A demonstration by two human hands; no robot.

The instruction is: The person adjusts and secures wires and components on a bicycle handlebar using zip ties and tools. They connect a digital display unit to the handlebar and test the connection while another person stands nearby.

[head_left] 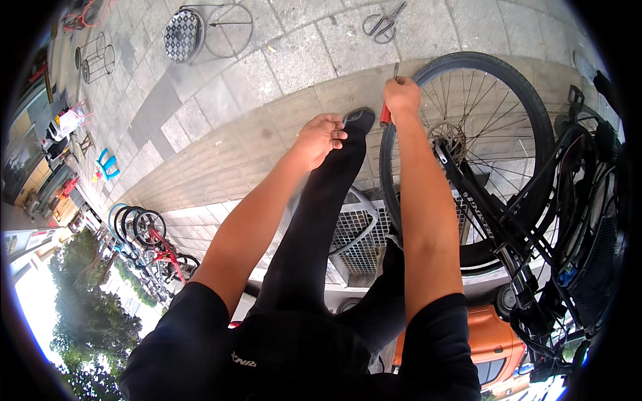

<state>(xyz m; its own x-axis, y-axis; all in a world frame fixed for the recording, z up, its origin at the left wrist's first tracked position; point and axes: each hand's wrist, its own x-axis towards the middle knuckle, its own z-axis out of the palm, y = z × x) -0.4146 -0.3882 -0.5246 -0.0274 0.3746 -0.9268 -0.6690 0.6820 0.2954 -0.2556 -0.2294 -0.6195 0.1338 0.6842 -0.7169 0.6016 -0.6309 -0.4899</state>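
My right hand [402,97] is closed around a red-handled tool [385,115], its thin metal end sticking out past the fist. That fist is beside the rim of a bicycle wheel [547,120] with a black tyre, thin spokes and a disc rotor [449,142]. The wheel sits in a black bicycle fork [478,200]. Left of the wheel, my left hand [319,140] hangs in the air over my leg, fingers loosely bent and a little apart. I see nothing in it. Below it is my dark shoe [360,120].
Scissors [381,27] lie on the paving ahead. A small round stool with a checkered top [184,35] is farther left. A grated metal drain cover [354,234] lies between my legs and the wheel. Parked bicycles [157,244] stand at the left, and an orange car [488,341] at the lower right.
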